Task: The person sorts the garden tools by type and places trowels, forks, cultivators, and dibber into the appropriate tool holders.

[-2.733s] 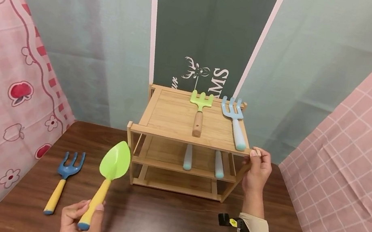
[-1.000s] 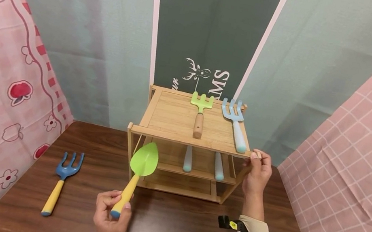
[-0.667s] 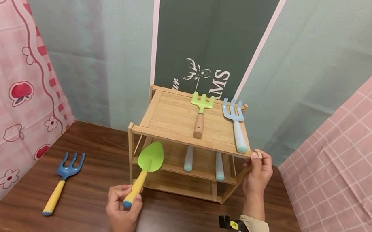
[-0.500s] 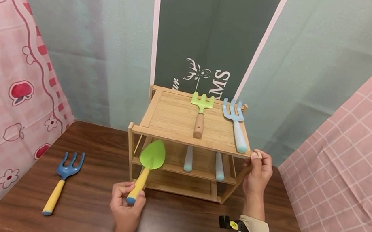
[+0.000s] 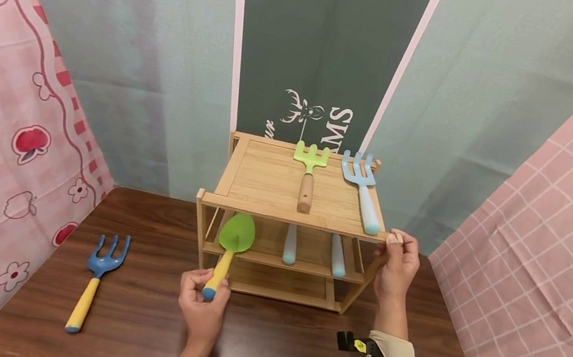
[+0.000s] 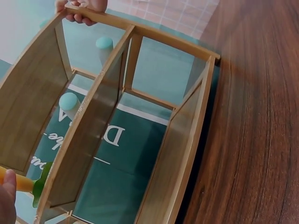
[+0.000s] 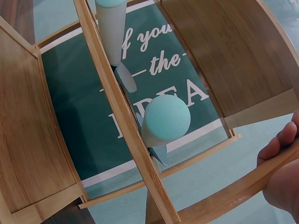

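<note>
My left hand [image 5: 203, 303] pinches the yellow handle of a hand trowel [image 5: 237, 232] with a green blade. The blade points into the left part of the gap above the middle shelf of a wooden rack [image 5: 264, 175]. In the left wrist view the trowel's blade [image 6: 41, 184] is at the middle shelf's edge; whether it touches is unclear. My right hand [image 5: 398, 263] grips the rack's top front right corner. On the middle shelf lie two tools with pale handles [image 5: 290, 245] and teal ends; the right wrist view shows part of their blue-grey heads [image 7: 126, 79].
On the top shelf lie a green hand fork [image 5: 309, 170] with a wooden handle and a light blue hand fork [image 5: 362, 185]. A blue hand fork [image 5: 104, 265] with a yellow handle lies on the table [image 5: 280, 354] at left. Patterned cloths hang around.
My left hand has carried the trowel from the left of the rack rightward and forward, its blade now at the middle shelf's opening. The right hand keeps its hold on the corner.
</note>
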{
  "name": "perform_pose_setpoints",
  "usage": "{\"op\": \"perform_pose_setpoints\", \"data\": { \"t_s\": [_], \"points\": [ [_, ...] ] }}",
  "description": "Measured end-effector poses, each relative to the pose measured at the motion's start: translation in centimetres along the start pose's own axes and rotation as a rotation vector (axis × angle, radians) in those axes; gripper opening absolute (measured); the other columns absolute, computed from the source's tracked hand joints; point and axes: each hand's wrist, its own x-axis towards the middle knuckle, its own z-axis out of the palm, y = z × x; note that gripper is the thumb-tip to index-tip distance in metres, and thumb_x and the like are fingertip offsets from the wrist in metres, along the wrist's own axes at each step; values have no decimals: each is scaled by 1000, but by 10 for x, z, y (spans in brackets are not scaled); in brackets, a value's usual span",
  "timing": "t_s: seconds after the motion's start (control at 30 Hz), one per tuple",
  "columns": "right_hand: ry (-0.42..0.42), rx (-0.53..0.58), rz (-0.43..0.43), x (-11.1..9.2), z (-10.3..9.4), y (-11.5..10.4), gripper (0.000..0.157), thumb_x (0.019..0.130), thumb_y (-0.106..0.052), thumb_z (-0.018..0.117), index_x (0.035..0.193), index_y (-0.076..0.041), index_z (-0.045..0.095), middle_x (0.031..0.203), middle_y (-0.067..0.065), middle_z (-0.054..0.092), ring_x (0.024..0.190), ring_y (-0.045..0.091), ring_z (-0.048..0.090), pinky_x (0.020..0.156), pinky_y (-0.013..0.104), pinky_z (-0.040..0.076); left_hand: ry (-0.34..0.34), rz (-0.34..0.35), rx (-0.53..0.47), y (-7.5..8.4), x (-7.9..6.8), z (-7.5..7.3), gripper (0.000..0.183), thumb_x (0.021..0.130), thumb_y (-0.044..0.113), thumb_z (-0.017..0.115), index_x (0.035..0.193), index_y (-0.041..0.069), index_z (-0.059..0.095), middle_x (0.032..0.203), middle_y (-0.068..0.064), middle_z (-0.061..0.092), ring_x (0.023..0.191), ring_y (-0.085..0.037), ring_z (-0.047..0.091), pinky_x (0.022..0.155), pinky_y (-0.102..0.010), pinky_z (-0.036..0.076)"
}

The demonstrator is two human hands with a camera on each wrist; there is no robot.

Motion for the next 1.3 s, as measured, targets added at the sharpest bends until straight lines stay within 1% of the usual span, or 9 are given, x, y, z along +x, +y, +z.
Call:
{"op": "perform_pose_setpoints", "data": {
  "t_s": [0.33, 0.57, 0.73, 0.8, 0.9, 1.0, 1.1, 1.17, 1.3],
  "points": [
    [-4, -23, -5, 0, 3, 0, 6, 87, 2, 57, 90, -2, 60, 79, 7, 54, 63, 13, 53, 55, 21, 44, 52, 6, -8, -14, 7, 9, 21, 63, -24, 52, 81, -20, 42, 92, -17, 45, 81, -23, 58, 67, -31, 53],
    [8, -29, 11, -1, 4, 0, 8, 88, 4, 55, 89, -3, 60, 79, 7, 54, 63, 13, 53, 55, 21, 44, 58, 14, -41, -25, 15, 13, 21, 64, -24, 52, 82, -21, 40, 92, -17, 45, 78, -25, 60, 67, -29, 53],
    [5, -12, 15, -3, 5, 0, 10, 88, 6, 53, 90, -1, 59, 78, 7, 54, 63, 14, 53, 55, 21, 44, 62, 6, -6, -32, 21, 14, 22, 65, -24, 53, 83, -21, 41, 92, -16, 45, 78, -23, 59, 66, -28, 53],
    [0, -7, 13, -3, 5, 0, 10, 88, 7, 52, 90, 0, 59, 78, 7, 54, 63, 14, 53, 55, 21, 44, 60, -1, 29, -33, 24, 15, 22, 65, -24, 54, 83, -21, 42, 92, -18, 45, 79, -22, 57, 65, -25, 52],
    [0, -8, 12, -4, 5, -1, 10, 88, 7, 52, 90, 0, 59, 78, 7, 54, 64, 14, 54, 55, 21, 44, 46, -11, 52, -24, 28, 20, 21, 65, -25, 54, 82, -22, 42, 91, -26, 43, 77, -20, 56, 64, -21, 51],
    [-3, -11, 11, -4, 4, -1, 9, 88, 7, 52, 90, 0, 59, 79, 8, 54, 64, 14, 53, 55, 21, 44, 29, -5, 56, -19, 32, 26, 21, 65, -25, 54, 82, -21, 42, 90, -28, 42, 76, -19, 54, 63, -18, 49],
    [-7, -25, 10, -3, 3, -2, 10, 89, 6, 52, 90, -1, 59, 78, 7, 54, 64, 14, 54, 55, 21, 44, 15, -2, 50, -18, 35, 30, 21, 65, -26, 55, 81, -21, 43, 89, -24, 42, 77, -19, 52, 64, -18, 49],
    [-9, -32, 8, -3, 2, -2, 10, 89, 6, 52, 90, -1, 59, 78, 7, 54, 64, 14, 54, 55, 21, 43, 2, -16, 67, -14, 37, 34, 21, 65, -25, 56, 81, -21, 43, 89, -20, 43, 75, -19, 51, 62, -18, 48],
    [-14, -39, 7, -1, 1, -3, 10, 89, 5, 52, 91, -1, 59, 78, 7, 54, 64, 15, 53, 56, 21, 43, -15, -39, 123, -15, 39, 38, 20, 66, -21, 59, 81, -18, 45, 89, -14, 44, 72, -16, 48, 58, -16, 44]
  ]
}}
